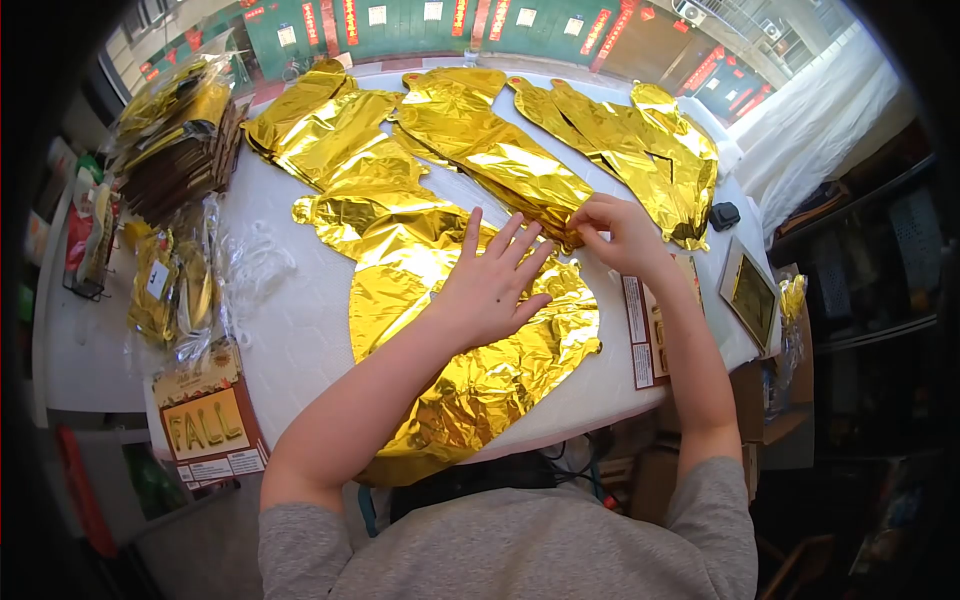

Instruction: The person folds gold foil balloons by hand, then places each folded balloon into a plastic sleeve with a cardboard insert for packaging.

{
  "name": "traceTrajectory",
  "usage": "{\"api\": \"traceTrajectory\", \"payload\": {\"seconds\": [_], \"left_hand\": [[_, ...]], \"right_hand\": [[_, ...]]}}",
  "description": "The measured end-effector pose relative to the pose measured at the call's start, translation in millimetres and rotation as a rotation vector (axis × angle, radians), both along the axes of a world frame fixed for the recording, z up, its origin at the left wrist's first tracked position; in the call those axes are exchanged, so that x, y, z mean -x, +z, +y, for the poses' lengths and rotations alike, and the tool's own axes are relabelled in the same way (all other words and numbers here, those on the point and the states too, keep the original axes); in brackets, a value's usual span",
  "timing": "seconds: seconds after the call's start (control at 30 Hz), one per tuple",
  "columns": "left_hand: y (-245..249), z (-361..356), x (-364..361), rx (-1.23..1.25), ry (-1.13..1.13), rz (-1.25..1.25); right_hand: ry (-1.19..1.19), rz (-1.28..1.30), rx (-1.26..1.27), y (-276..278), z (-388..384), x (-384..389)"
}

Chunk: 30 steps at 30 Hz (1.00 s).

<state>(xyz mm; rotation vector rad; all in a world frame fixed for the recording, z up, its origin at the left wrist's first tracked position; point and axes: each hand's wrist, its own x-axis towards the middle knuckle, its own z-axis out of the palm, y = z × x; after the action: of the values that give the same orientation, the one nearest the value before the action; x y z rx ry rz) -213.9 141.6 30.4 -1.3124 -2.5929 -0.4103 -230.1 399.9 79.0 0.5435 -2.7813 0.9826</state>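
Note:
Deflated gold foil balloons lie flat on the white-covered table (300, 335). My left hand (492, 290) rests palm down with fingers spread on the large near foil balloon (430, 385), which hangs over the table's front edge. My right hand (625, 238) is closed in a pinch at the lower end of the middle foil balloon (480, 135), close to the near balloon's upper right edge. Its fingertips partly hide the bit of foil they hold. Another foil balloon (330, 130) lies at the upper left, and one more (640, 150) at the upper right.
On the left stand a stack of bagged packs (180, 140), clear plastic bags with gold foil (170, 285) and a printed "FALL" card (215, 420). To the right are a second printed card (640, 330), a small black object (724, 215) and a framed tablet-like device (750, 295).

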Motion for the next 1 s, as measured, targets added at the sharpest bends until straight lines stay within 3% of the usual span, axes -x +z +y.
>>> {"api": "traceTrajectory", "payload": {"seconds": [0.03,0.1,0.2,0.43,0.53,0.7,0.8,1.0], "left_hand": [[-1.0,0.0,0.1,-0.012,-0.001,0.015],[-2.1,0.0,0.3,-0.023,-0.002,0.029],[-1.7,0.5,0.3,-0.004,0.0,0.027],[-1.0,-0.1,-0.3,-0.021,-0.003,-0.002],[-2.2,0.3,0.1,-0.025,-0.005,-0.007],[-0.7,-0.1,-0.8,-0.031,-0.006,-0.007],[2.5,0.3,-1.6,-0.046,-0.005,-0.043],[-3.8,1.0,-1.9,-0.078,-0.002,-0.03]], "right_hand": [[0.0,0.0,0.0,6.2,-7.7,-5.0],[0.025,0.113,-0.275,17.1,-19.3,-12.8],[0.015,0.119,-0.337,5.5,-16.0,-9.4],[-0.025,0.099,-0.264,3.7,-9.9,2.3],[-0.084,-0.029,-0.192,7.8,-8.0,4.0],[-0.147,-0.326,0.134,6.5,18.3,19.7],[-0.166,-0.376,0.273,32.5,29.9,43.5],[-0.294,-0.317,0.849,90.2,47.8,134.0]]}}
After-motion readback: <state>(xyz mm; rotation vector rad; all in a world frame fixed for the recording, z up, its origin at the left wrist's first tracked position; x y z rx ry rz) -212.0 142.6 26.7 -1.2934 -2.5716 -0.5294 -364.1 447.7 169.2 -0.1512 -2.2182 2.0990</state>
